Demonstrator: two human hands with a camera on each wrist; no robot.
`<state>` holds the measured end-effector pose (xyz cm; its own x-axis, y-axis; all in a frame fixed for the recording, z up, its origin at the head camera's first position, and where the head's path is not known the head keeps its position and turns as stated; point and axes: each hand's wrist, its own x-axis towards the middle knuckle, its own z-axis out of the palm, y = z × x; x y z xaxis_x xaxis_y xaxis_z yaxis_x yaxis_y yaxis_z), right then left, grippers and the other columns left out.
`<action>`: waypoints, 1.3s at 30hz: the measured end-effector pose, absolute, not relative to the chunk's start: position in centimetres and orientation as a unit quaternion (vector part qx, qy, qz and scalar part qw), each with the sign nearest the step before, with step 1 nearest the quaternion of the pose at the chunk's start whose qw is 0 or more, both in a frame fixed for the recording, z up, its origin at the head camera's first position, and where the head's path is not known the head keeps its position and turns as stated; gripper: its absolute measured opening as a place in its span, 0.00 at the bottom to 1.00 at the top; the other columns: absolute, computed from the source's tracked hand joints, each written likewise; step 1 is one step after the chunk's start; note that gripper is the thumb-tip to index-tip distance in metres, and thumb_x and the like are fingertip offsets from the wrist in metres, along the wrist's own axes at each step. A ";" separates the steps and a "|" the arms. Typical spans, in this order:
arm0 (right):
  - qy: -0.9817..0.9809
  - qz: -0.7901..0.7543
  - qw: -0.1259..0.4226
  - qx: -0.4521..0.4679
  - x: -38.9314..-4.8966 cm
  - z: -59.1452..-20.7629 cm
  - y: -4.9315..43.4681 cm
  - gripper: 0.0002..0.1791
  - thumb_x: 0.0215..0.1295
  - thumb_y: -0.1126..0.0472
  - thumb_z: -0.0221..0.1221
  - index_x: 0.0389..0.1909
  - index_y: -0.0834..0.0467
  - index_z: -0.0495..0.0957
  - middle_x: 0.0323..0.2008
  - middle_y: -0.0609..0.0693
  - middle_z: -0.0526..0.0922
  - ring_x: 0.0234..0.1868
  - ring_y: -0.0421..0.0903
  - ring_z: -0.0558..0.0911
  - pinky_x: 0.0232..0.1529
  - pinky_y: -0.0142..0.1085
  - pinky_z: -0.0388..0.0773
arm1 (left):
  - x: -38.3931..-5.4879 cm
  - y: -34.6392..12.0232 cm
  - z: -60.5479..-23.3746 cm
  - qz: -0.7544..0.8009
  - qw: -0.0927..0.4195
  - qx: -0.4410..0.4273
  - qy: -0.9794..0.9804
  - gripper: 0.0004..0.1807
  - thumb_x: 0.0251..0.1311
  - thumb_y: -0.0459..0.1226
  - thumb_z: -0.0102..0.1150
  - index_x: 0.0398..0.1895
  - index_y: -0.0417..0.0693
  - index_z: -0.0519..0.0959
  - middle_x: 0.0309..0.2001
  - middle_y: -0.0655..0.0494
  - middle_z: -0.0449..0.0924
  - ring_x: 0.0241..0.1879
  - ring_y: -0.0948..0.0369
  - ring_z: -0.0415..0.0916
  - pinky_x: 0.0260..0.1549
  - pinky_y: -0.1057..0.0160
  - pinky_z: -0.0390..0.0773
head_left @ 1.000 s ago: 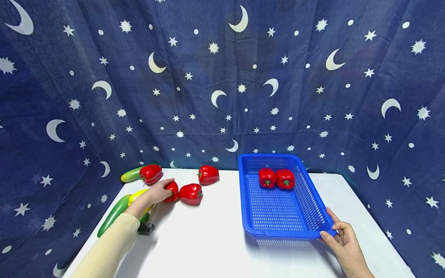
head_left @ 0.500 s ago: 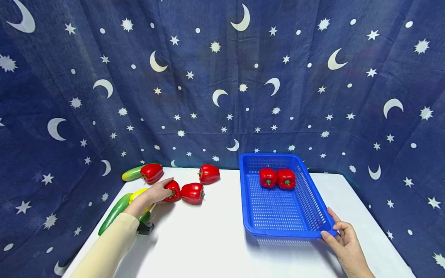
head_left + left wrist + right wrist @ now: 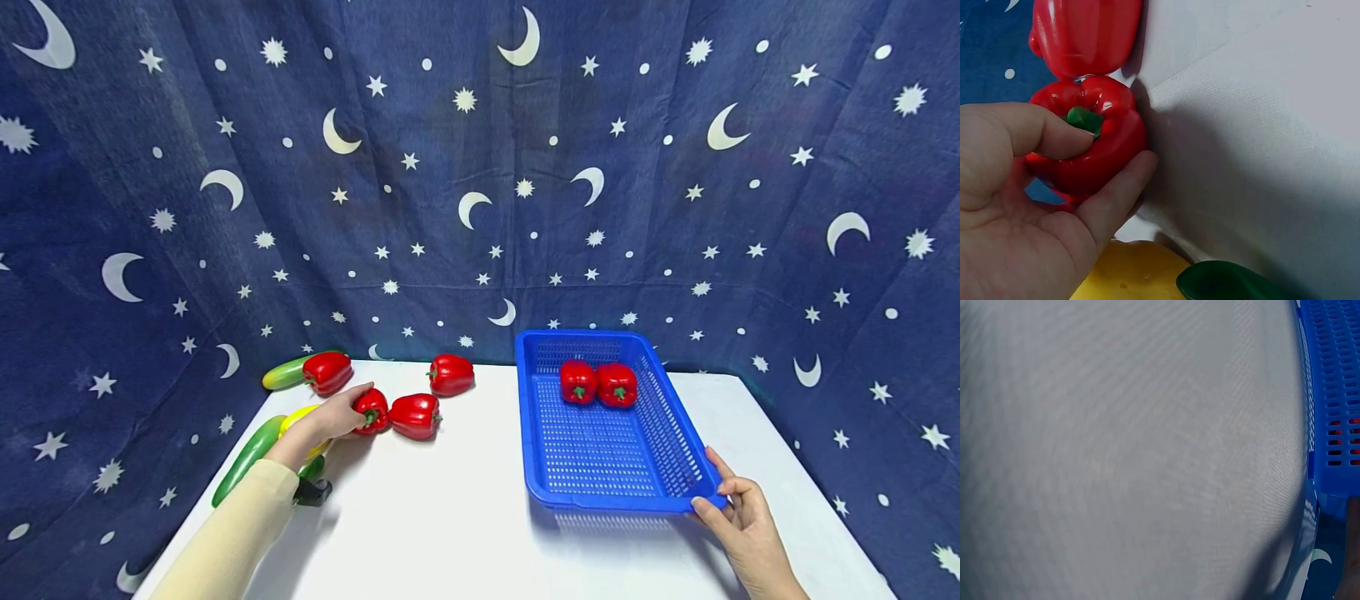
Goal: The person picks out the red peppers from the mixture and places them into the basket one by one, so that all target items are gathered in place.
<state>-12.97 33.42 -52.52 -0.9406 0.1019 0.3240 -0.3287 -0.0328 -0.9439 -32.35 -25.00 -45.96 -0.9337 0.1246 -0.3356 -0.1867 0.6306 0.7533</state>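
At the left of the table my left hand (image 3: pixel 337 417) holds a red bell pepper (image 3: pixel 1107 140), its thumb beside the green stem and the fingers along the pepper's other side. A second red bell pepper (image 3: pixel 416 417) lies right up against it. My right hand (image 3: pixel 742 525) grips the near right corner of a blue plastic basket (image 3: pixel 615 503), thumb over the rim and fingers around the outside. Inside the basket, toward its far end, two red bell peppers (image 3: pixel 597 384) sit side by side. The right wrist view catches the basket's perforated wall (image 3: pixel 1335 387) and a bit of that hand.
Farther back lie a red bell pepper (image 3: pixel 452 375) and another red pepper (image 3: pixel 327 373) against a green-and-yellow cucumber-like vegetable (image 3: pixel 282 377). Under the left forearm are a long green vegetable (image 3: pixel 251 460) and a yellow one (image 3: pixel 297 419). A starry blue curtain (image 3: pixel 480 167) encloses the white table.
Almost everything stays in place; the whole head view has shifted slightly. The left hand keeps its hold on the pepper and the right hand keeps its grip on the basket.
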 end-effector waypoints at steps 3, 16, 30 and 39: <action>-0.682 0.712 0.149 0.081 -13.0 -52.5 33.4 0.16 0.73 0.78 0.52 0.49 0.57 0.61 0.78 0.44 0.58 0.61 0.32 0.76 0.50 0.33 0.83 | -32.2 -25.0 -45.9 0.435 0.180 -0.014 0.882 0.45 0.58 0.20 0.52 0.81 0.42 0.54 0.69 0.29 0.58 0.58 0.39 0.65 0.51 0.49 0.83; -0.683 0.711 0.149 0.078 -13.0 -52.6 33.4 0.16 0.73 0.77 0.53 0.49 0.57 0.60 0.79 0.45 0.56 0.61 0.31 0.75 0.50 0.32 0.82 | -32.5 -24.9 -46.1 0.464 0.178 -0.026 0.867 0.45 0.56 0.18 0.50 0.81 0.41 0.54 0.69 0.28 0.57 0.59 0.38 0.64 0.50 0.46 0.83; -0.685 0.711 0.144 0.072 -13.1 -52.4 33.4 0.16 0.74 0.76 0.53 0.50 0.57 0.60 0.80 0.46 0.55 0.61 0.30 0.75 0.50 0.33 0.82 | -32.4 -25.2 -45.4 0.473 0.170 -0.032 0.864 0.44 0.58 0.19 0.51 0.80 0.41 0.54 0.69 0.28 0.58 0.59 0.38 0.64 0.52 0.45 0.82; -0.693 0.704 0.140 0.060 -13.1 -52.3 33.4 0.16 0.74 0.75 0.54 0.51 0.57 0.59 0.81 0.49 0.51 0.61 0.28 0.73 0.50 0.31 0.82 | -32.3 -25.9 -44.6 0.497 0.142 -0.007 0.856 0.43 0.59 0.22 0.49 0.81 0.43 0.53 0.72 0.27 0.55 0.57 0.37 0.70 0.49 0.45 0.83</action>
